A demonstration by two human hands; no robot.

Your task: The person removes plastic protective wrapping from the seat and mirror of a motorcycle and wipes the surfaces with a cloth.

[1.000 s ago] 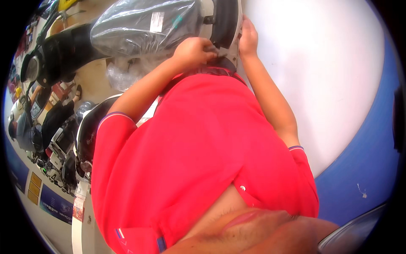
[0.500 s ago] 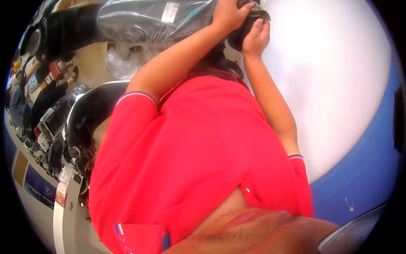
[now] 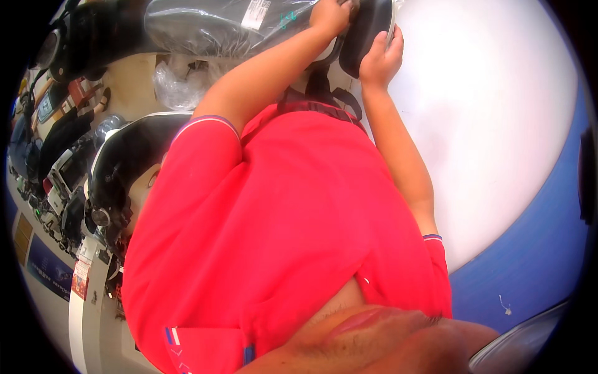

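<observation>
At the top of the head view, my left hand [image 3: 330,17] is curled closed beside a black padded piece [image 3: 369,38], perhaps a backrest. Something dark shows at its fingertips, too little of it to name. My right hand [image 3: 381,59] grips the pale outer edge of that pad, thumb and fingers against its rim. To the left of the pad runs a long black scooter seat [image 3: 205,28] under clear plastic wrap. A white label [image 3: 255,14] and green pen marks show on it.
A second scooter [image 3: 118,156] with black and white panels stands to my left. Crumpled clear plastic [image 3: 177,84] lies under the wrapped seat. Farther left, a person in dark clothes [image 3: 62,137] is among more scooters. A white wall [image 3: 486,112] with a blue lower band rises close on my right.
The grey-brown cloth that was between my hands on the pad is out of clear view. My left hand has shifted slightly up, and more of the black pad and its pale edge shows.
</observation>
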